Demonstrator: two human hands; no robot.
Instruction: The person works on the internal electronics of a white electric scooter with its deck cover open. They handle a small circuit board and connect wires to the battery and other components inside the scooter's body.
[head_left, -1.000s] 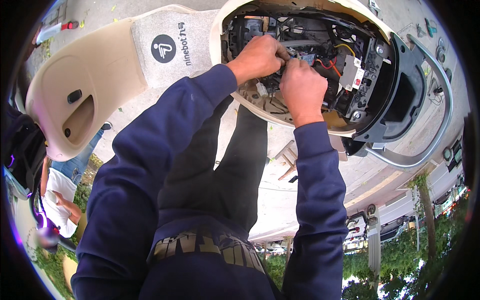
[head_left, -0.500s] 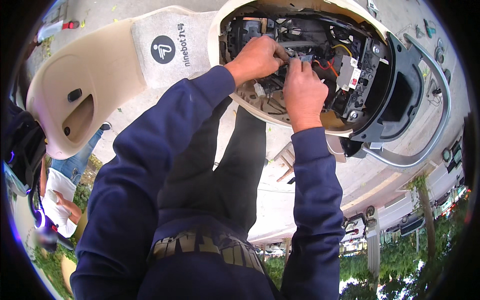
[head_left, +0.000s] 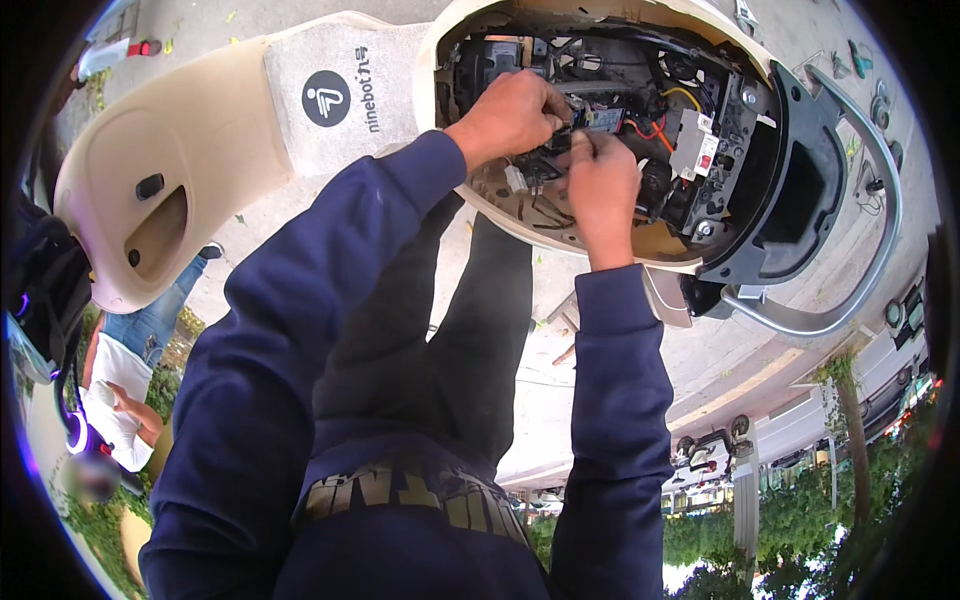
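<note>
Both my hands are inside the uncovered body of a cream scooter [head_left: 200, 110], among its wiring and electrical parts. My left hand [head_left: 510, 115] is closed in a pinch at a small dark piece, too small to name. Just right of it, my right hand [head_left: 603, 185] has its fingertips pressed together close to the left fingertips; what they hold is hidden. A silver labelled box [head_left: 604, 119] lies behind the right fingertips. Red and orange wires [head_left: 655, 130] run toward a white circuit breaker [head_left: 693, 145]. Below my left hand hangs a white plug connector [head_left: 516, 178].
A curved grey grab rail [head_left: 890, 210] juts out at the scooter's right end. The cream rim [head_left: 560, 245] of the compartment runs below my wrists. At the left, a person in a white shirt [head_left: 120, 410] is nearby. Tools and parts [head_left: 860, 60] lie on the ground at upper right.
My right hand has shifted slightly left and down, uncovering more of the silver labelled box. My left hand has barely moved and keeps its pinch.
</note>
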